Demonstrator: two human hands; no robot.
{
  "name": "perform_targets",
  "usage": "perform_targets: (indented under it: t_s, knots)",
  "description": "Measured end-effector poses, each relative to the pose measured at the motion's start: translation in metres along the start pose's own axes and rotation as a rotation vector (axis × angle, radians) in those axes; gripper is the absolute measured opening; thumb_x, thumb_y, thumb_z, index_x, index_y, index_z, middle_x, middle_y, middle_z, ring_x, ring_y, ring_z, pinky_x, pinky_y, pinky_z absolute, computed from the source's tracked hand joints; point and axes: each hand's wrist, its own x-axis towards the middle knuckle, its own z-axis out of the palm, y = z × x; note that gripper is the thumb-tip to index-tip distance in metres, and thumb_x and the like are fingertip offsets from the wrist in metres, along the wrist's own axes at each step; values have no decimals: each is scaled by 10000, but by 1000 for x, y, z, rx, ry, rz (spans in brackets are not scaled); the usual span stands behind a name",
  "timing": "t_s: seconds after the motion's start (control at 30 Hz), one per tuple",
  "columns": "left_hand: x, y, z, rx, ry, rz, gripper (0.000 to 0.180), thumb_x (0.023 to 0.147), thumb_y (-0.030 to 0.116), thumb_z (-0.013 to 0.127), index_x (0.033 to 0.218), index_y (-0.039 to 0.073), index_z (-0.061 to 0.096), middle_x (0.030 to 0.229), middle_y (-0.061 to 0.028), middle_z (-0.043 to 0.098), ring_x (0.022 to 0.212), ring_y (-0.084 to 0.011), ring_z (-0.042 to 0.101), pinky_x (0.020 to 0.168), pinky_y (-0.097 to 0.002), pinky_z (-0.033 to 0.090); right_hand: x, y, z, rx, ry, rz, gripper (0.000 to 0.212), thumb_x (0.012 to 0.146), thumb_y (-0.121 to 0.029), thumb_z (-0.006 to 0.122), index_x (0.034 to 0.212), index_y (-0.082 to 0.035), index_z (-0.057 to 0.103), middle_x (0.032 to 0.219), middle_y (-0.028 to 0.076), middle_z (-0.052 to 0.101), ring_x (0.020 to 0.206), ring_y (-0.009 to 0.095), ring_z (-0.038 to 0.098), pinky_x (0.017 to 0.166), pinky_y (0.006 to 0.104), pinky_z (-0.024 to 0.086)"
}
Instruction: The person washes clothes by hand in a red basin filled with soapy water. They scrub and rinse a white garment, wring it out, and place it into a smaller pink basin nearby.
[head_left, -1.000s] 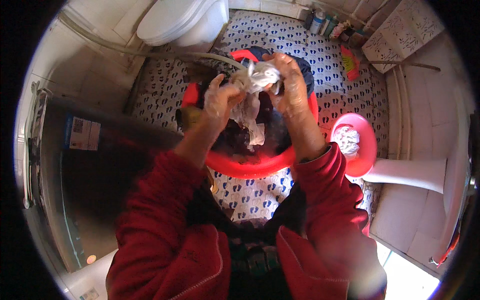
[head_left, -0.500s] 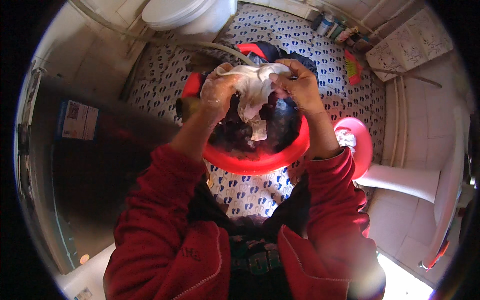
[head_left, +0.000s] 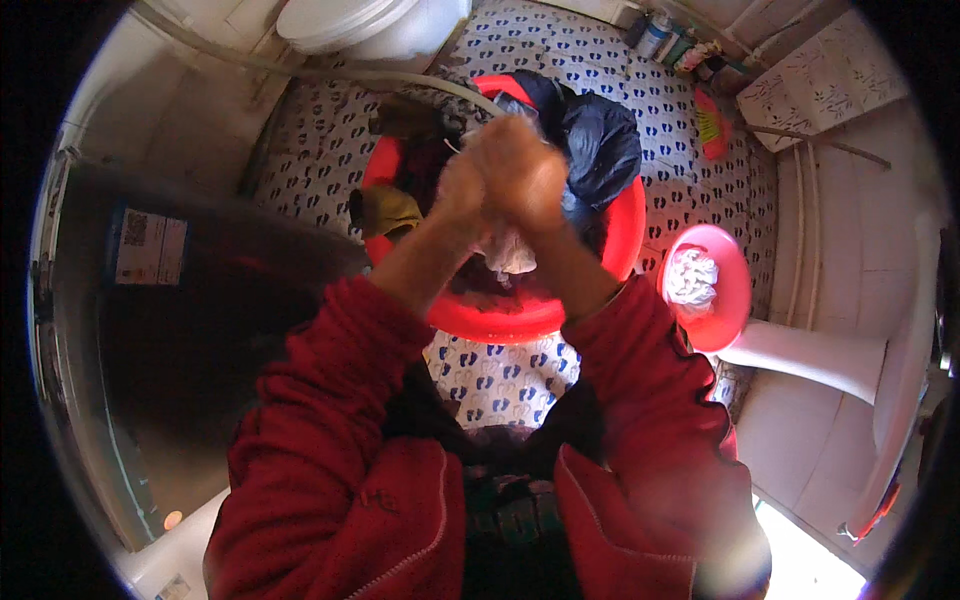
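Note:
Over a large red basin (head_left: pixel 497 325), my left hand (head_left: pixel 465 185) and my right hand (head_left: pixel 525 175) are pressed together, closed around a wet white cloth (head_left: pixel 508 252). One end of the cloth hangs below my hands; the rest is hidden in them, and motion blurs the fingers. Dark wet laundry lies in the basin. A black garment (head_left: pixel 600 145) drapes over its far right rim, and a yellowish cloth (head_left: pixel 388 211) hangs at the left rim.
A smaller pink basin (head_left: pixel 735 290) with white cloths (head_left: pixel 690 277) stands at the right, by a white pedestal (head_left: pixel 805 358). A hose (head_left: pixel 385 76) runs across the far side. Beyond are a toilet (head_left: pixel 375 30), several bottles (head_left: pixel 655 35) and a pink brush-like thing (head_left: pixel 711 125).
My hands were apart, holding the cloth spread between them. Now they have come together, bunching it up. The view has shifted slightly, showing more of the pink basin.

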Motion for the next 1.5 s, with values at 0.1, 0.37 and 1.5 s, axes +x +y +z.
perform_targets:
  t_s: [0.1,0.37,1.5]
  knots:
    - [9,-22,17,-41,31,140,394,970,397,597,1167,59,640,1053,-80,704,978,-236,685,863,-390,548,4,27,14,-33,34,-268,127,970,-193,596,950,-103,685,842,105,668,819,338,699,682,413,556]
    - [15,-50,37,-148,-62,214,377,1001,356,607,1234,60,629,1033,-56,664,920,-174,658,801,-315,559,16,18,-10,33,103,-80,353,1010,-320,633,777,-57,593,667,198,620,612,377,644,557,486,508]
    - [-23,31,-33,-1012,-236,6,290,957,172,667,1193,4,669,1102,-88,710,1046,-186,668,943,-348,511,34,41,-70,985,-591,202,420,993,-248,699,1323,-12,589,1200,138,681,1084,235,668,961,380,535]
